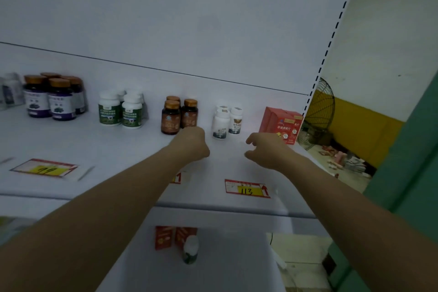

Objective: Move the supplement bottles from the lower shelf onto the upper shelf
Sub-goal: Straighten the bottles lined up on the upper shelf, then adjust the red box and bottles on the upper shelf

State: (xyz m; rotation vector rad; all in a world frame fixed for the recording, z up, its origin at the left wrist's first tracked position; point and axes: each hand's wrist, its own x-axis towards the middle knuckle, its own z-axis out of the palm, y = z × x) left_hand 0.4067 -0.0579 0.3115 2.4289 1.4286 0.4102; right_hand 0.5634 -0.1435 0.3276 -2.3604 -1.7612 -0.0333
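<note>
- While one green-labelled bottle (pixel 190 250) stood on the lower shelf (pixel 225 256) nearest me, beside red boxes (pixel 166 237), I judged the job nearly done.
- Higher, my right hand (pixel 265 149) hung spread and empty, while my left hand (pixel 192 142) was curled, its grasp hidden.
- Farthest, amber bottles (pixel 179 116) stood just beyond it on the upper shelf (pixel 118 149), sorted by kind, likely for display.

Upper shelf (pixel 118 149), white. Far row, left to right: purple-label bottles (pixel 54 99), green-label bottles (pixel 120 111), amber bottles (pixel 179 116), white bottles (pixel 226 121), red boxes (pixel 282 123). Near edge: price tags 99 (pixel 45 168), 113 (pixel 247 188). Lower shelf (pixel 225 256): one green-label bottle (pixel 190 250), upright; two red cartons (pixel 174 236) just behind.
</note>
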